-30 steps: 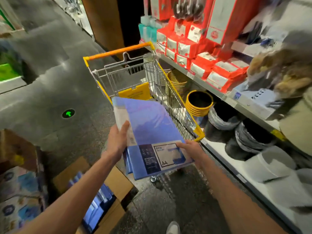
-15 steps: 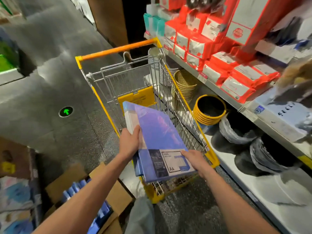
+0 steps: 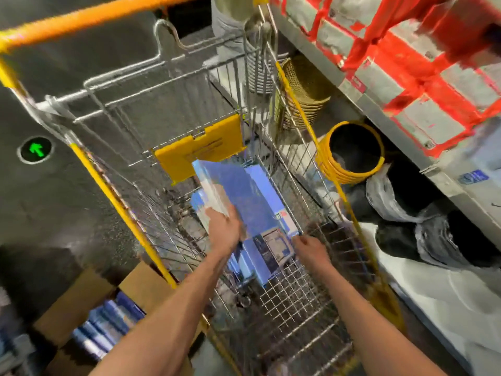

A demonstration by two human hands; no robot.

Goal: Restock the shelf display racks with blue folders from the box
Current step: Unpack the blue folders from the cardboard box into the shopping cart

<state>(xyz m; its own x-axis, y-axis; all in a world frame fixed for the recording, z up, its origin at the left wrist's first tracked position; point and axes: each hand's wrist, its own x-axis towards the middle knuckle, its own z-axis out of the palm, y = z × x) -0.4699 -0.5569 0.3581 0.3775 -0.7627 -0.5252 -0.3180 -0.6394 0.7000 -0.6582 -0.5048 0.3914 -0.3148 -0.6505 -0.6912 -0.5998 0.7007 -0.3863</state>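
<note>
A stack of blue folders point(image 3: 252, 204) in clear wrap sits low inside the wire shopping cart point(image 3: 298, 294), tilted toward the cart's far end. My left hand point(image 3: 226, 229) grips the stack's left edge. My right hand point(image 3: 311, 251) holds its near right corner by the label. The open cardboard box point(image 3: 81, 308) stands on the floor at lower left, with more blue folders point(image 3: 105, 329) upright in it.
The cart has a yellow frame and an orange handle point(image 3: 103, 20). Shelving on the right carries red and white boxes point(image 3: 406, 77); below are yellow buckets point(image 3: 349, 158), woven baskets point(image 3: 303, 90) and bagged dark items point(image 3: 406, 202). A green arrow light point(image 3: 36, 150) glows in the dark floor.
Both hands have carried the folder stack forward and down, from above the cart's near edge into the basket. The view has moved closer over the cart.
</note>
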